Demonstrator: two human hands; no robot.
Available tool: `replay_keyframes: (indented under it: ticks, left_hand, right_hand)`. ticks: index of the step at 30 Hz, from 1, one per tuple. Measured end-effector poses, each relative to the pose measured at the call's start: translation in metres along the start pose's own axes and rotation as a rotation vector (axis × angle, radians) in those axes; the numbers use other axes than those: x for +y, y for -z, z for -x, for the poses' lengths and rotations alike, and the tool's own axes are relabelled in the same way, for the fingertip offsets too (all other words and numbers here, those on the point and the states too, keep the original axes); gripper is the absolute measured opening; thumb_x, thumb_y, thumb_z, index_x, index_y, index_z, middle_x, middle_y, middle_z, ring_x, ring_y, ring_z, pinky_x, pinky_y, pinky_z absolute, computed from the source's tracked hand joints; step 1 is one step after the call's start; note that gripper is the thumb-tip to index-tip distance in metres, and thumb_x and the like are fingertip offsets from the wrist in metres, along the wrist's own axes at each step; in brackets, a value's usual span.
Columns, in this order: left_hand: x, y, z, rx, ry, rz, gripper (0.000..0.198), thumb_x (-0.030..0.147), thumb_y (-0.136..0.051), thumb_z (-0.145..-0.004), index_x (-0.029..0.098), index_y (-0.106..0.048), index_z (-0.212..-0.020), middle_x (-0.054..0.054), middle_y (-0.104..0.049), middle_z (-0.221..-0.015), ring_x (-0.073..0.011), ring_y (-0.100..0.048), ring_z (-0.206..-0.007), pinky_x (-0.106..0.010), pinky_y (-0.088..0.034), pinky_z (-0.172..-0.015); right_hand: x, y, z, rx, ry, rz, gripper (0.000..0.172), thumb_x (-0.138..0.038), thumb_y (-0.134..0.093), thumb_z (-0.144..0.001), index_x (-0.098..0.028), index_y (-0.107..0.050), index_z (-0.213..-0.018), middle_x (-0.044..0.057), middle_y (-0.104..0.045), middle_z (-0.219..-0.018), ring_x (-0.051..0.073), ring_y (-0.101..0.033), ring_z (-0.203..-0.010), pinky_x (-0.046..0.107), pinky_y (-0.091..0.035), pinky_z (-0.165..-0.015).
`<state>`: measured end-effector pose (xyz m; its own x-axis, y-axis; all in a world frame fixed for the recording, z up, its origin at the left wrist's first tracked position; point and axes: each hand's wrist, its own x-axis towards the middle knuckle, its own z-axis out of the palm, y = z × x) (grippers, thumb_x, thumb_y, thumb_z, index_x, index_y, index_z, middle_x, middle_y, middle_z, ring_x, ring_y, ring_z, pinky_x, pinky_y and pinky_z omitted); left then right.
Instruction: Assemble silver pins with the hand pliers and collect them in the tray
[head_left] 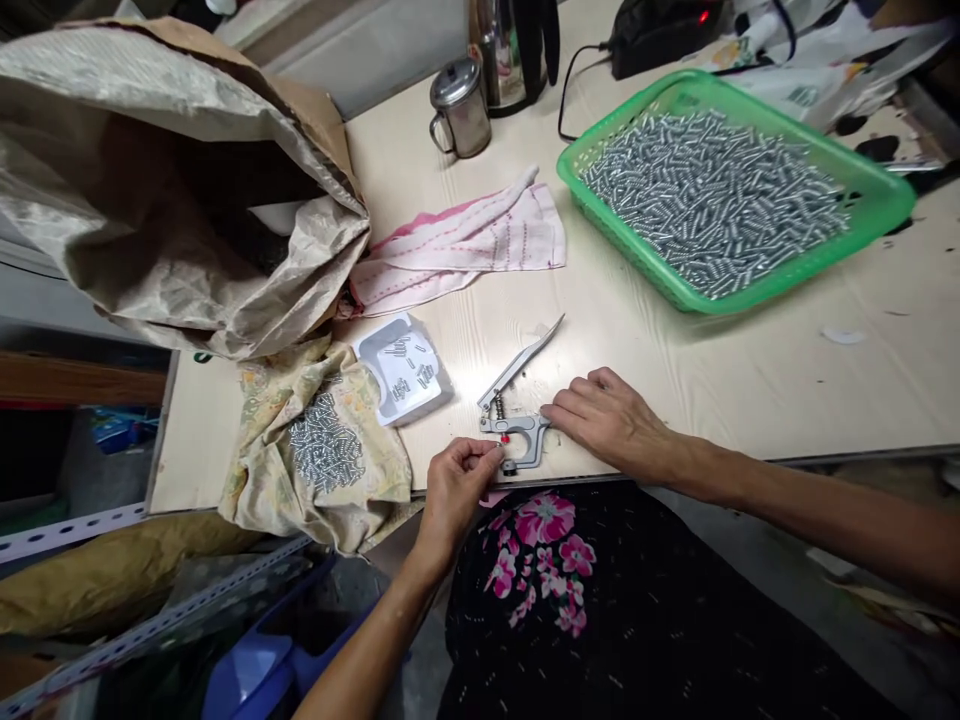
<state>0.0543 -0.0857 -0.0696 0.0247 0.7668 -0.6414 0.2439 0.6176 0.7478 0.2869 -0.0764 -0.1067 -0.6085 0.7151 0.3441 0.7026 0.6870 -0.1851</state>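
Observation:
Grey snap pliers (534, 432) lie at the table's front edge, their long handle raised, with a small coil spring, a red tip and a black lower die. My left hand (459, 485) is closed in a pinch right at the jaw, by the red tip. Whatever sits between those fingertips is too small to make out. At the other side, my right hand (611, 420) has its fingers curled together, the fingertips holding the back of the pliers' frame. To the left, a pile of small silvery coil-like metal pieces (328, 445) rests on a patterned cloth (262, 440).
A white tray (416, 405) holds a few metal pieces. A green basket (679, 290) full of similar pieces stands at right. Behind are a pink-white towel (465, 235), a metal mug (459, 110), and a kettle (506, 50). A large paper sack (292, 270) gapes at left.

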Motion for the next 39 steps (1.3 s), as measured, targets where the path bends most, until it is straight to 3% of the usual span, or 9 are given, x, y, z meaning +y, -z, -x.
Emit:
replay_keyframes:
  ticks: [5,12,17,20,24,26,28,33,39]
  left_hand:
    - [0.002,0.0,-0.004,-0.005,0.04,-0.038,0.044,0.052,-0.082,-0.062,0.012,-0.067,-0.075,0.006,-0.052,-0.05,-0.0051,-0.039,-0.041,-0.016,-0.029,-0.037]
    - [0.005,0.005,-0.013,-0.103,0.135,-0.159,0.045,0.053,-0.082,-0.061,0.012,-0.068,-0.074,0.007,-0.048,-0.044,-0.0042,-0.034,-0.035,-0.018,-0.022,-0.036]
    - [0.014,0.006,-0.015,-0.182,0.238,-0.244,0.034,0.043,-0.081,-0.066,0.013,-0.066,-0.071,0.006,-0.053,-0.048,-0.0038,-0.036,-0.03,-0.019,-0.021,-0.032]
    - [0.017,0.005,-0.016,-0.212,0.274,-0.264,0.03,0.039,-0.08,-0.07,0.013,-0.065,-0.071,0.006,-0.054,-0.046,-0.0041,-0.037,-0.029,-0.019,-0.02,-0.031]
    - [0.016,0.004,-0.015,-0.203,0.289,-0.244,0.026,0.035,-0.078,-0.073,0.013,-0.065,-0.071,0.006,-0.054,-0.045,-0.0041,-0.037,-0.028,-0.018,-0.021,-0.031]
    - [0.015,0.004,-0.014,-0.186,0.29,-0.224,0.027,0.035,-0.079,-0.072,0.012,-0.065,-0.071,0.007,-0.053,-0.046,-0.0038,-0.036,-0.027,-0.018,-0.021,-0.03]
    - [0.013,0.003,-0.012,-0.175,0.289,-0.204,0.027,0.035,-0.079,-0.072,0.012,-0.066,-0.071,0.007,-0.053,-0.046,-0.0036,-0.036,-0.027,-0.018,-0.021,-0.03]
    - [0.012,0.002,-0.01,-0.174,0.28,-0.178,0.028,0.036,-0.079,-0.071,0.012,-0.066,-0.071,0.007,-0.052,-0.047,-0.004,-0.037,-0.028,-0.019,-0.021,-0.03]
    - [0.011,0.003,-0.01,-0.184,0.28,-0.248,0.033,0.044,-0.077,-0.073,0.014,-0.064,-0.071,0.007,-0.05,-0.046,-0.0052,-0.035,-0.029,-0.02,-0.021,-0.032]
  right_hand:
    - [-0.003,-0.001,0.0,0.042,0.0,0.048,0.025,-0.006,-0.042,-0.096,-0.018,-0.062,-0.086,0.003,-0.057,-0.075,0.019,-0.041,-0.075,0.035,-0.027,-0.074]
    - [-0.003,-0.001,-0.002,-0.045,-0.045,-0.009,0.03,-0.005,-0.04,-0.096,-0.019,-0.063,-0.081,0.003,-0.059,-0.076,0.019,-0.042,-0.074,0.036,-0.027,-0.073]
    - [-0.002,0.001,-0.003,-0.126,-0.065,-0.045,0.025,-0.006,-0.043,-0.094,-0.019,-0.063,-0.086,0.004,-0.062,-0.082,0.02,-0.045,-0.078,0.038,-0.027,-0.074]
    - [0.007,0.006,-0.005,-0.173,-0.089,-0.107,0.016,-0.025,-0.05,-0.097,-0.018,-0.062,-0.104,0.009,-0.065,-0.103,0.024,-0.051,-0.091,0.039,-0.032,-0.079]
    - [0.032,0.01,-0.011,-0.156,-0.057,-0.137,0.076,-0.058,-0.065,-0.086,-0.015,-0.038,-0.143,0.021,-0.04,-0.15,0.036,-0.037,-0.133,0.051,-0.034,-0.1]
    - [0.044,0.009,-0.015,-0.17,-0.011,-0.126,0.094,-0.066,-0.07,-0.078,-0.015,-0.032,-0.147,0.023,-0.037,-0.152,0.04,-0.03,-0.139,0.058,-0.03,-0.105]
    - [0.052,0.008,-0.021,-0.194,0.029,-0.121,0.098,-0.07,-0.071,-0.073,-0.015,-0.034,-0.146,0.023,-0.043,-0.147,0.041,-0.032,-0.137,0.061,-0.028,-0.106]
    - [0.052,0.013,-0.034,-0.251,0.046,-0.082,0.088,-0.072,-0.072,-0.07,-0.014,-0.047,-0.132,0.018,-0.058,-0.121,0.036,-0.049,-0.112,0.059,-0.032,-0.101]
    - [0.047,0.021,-0.034,-0.289,0.055,-0.07,0.057,-0.063,-0.067,-0.082,-0.016,-0.056,-0.113,0.012,-0.06,-0.106,0.029,-0.048,-0.096,0.043,-0.036,-0.084]
